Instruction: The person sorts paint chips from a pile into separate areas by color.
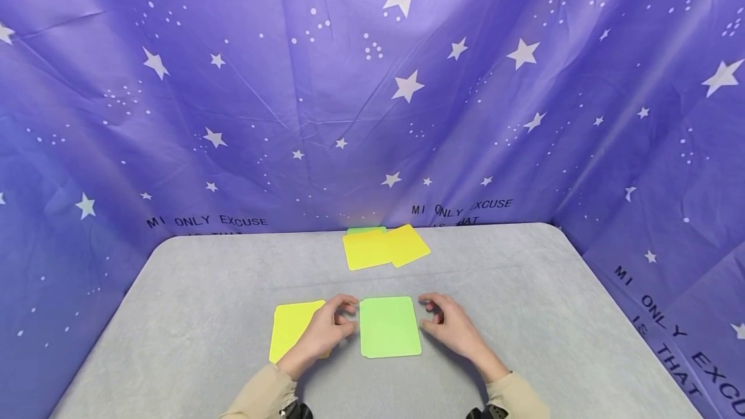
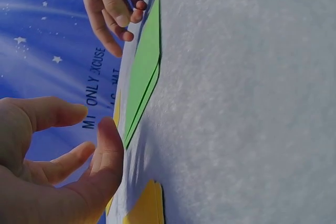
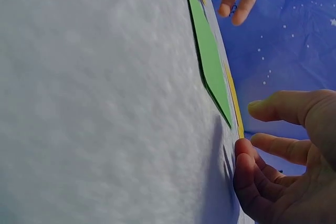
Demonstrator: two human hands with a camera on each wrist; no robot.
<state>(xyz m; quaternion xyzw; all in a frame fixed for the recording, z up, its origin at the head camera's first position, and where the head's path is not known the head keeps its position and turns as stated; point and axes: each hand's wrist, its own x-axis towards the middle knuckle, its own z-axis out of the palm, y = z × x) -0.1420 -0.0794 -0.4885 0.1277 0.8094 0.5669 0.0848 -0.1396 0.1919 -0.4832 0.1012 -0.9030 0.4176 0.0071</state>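
A small stack of thin green square cards (image 1: 390, 327) lies flat on the table between my two hands; a second edge shows under the top one in the left wrist view. My left hand (image 1: 327, 328) hovers at the stack's left side, fingers loosely bent, with nothing between thumb and fingertips. Partly beneath that hand in the head view lie yellow square cards (image 1: 293, 327). Off the stack's right side is my right hand (image 1: 455, 328), its fingers also loosely bent and holding nothing. Both wrist views show a gap between thumb and fingers.
Farther back on the grey table (image 1: 204, 283), two yellow cards (image 1: 368, 249) overlap, with a green card (image 1: 367, 230) partly hidden behind them near the far edge. A purple curtain (image 1: 349, 83) with white stars hangs behind the table and along its sides.
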